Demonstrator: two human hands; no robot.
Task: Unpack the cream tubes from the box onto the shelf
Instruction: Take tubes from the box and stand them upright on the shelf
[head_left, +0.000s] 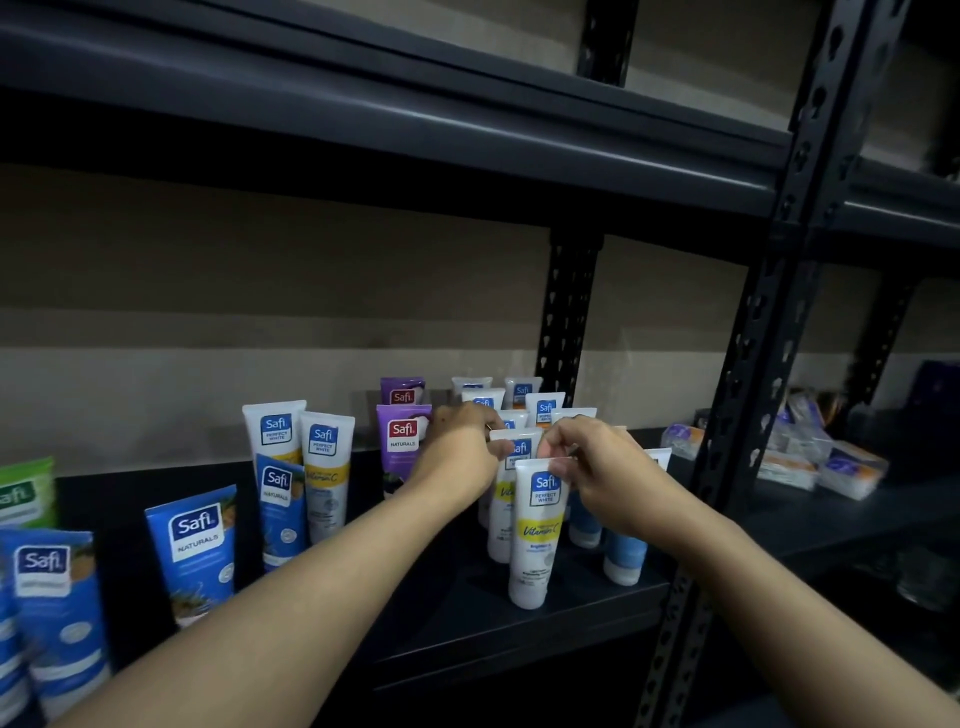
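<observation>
tubes of cream (544, 410) stand in rows on the dark shelf (467, 623), each one straight up, with its cap down on the board and its flat sealed end on top. the front white tube (536, 535), with a yellow band, stands near the front edge of the shelf, toward its right end, close to the black post (727, 467). its long side runs up and down and its label faces the front. the right hand (597, 467) pinches the flat top end of this tube with thumb and fingertips. the left hand (462, 452) is at the top of the second white tube (500, 525), just behind the front one. its fingers are curled, but i cannot tell if they grip that tube or only touch it. purple tubes (402, 441) stand left of the left hand, blue tubes (192, 545) farther left near the front edge, and a green tube (26, 491) at the far left. packets (831, 467) lie on the next shelf (831, 514) to the right
</observation>
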